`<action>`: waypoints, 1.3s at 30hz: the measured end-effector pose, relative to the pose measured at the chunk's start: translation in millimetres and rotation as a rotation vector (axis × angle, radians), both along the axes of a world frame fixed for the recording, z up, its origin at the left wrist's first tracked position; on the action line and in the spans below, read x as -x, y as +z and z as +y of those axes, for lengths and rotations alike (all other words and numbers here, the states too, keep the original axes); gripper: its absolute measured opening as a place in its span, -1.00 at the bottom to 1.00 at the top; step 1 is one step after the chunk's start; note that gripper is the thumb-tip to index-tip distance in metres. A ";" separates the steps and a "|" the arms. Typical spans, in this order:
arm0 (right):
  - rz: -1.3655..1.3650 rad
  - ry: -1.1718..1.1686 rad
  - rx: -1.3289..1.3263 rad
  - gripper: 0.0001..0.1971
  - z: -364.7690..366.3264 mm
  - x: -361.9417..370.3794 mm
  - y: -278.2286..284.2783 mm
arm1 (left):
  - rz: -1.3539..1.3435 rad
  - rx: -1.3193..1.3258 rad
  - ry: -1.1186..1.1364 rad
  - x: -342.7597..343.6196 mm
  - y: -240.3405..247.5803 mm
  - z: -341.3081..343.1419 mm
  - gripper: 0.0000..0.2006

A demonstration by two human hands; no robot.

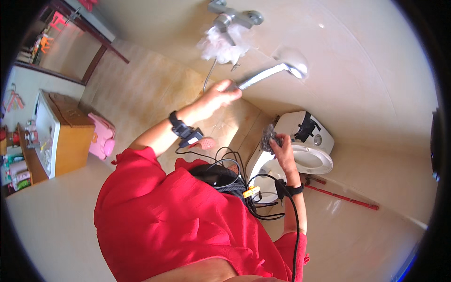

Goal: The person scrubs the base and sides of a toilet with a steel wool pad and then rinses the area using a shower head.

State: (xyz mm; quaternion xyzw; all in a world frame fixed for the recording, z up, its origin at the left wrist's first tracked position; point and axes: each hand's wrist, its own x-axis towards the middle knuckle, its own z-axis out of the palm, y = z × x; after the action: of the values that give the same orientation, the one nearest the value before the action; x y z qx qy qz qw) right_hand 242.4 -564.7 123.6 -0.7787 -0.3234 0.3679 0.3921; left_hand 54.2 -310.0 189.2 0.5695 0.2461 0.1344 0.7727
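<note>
My left hand [217, 98] is closed round the handle of a chrome shower head [268, 74], held up near the wall with its hose [209, 75] hanging behind. In my right hand [283, 152] is a grey steel wool scrubber [268, 140], gripped over the toilet. That white toilet [324, 165] has its lid or seat raised toward the tank [293, 123], and a black piece [307, 128] sits on the tank. Whether water flows from the shower head I cannot make out.
A wall tap [225, 19] carries a white mesh bath puff [224, 44]. Black cables [265, 217] hang at my waist. A red pole [343, 196] lies by the wall at right. At left stand a pink stool [101, 136] and a wooden washbasin cabinet [75, 145].
</note>
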 end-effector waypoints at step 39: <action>1.091 -0.302 -0.138 -0.56 89.3 51.1 17.8 | -0.029 -0.715 -0.060 6.9 -80.0 -58.5 -0.62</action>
State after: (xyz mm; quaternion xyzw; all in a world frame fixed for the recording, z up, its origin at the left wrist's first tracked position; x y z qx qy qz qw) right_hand 191.3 -475.4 141.4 -0.4862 0.0176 0.6346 0.6004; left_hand 47.3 -368.5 109.2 0.8089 0.1558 0.1973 0.5316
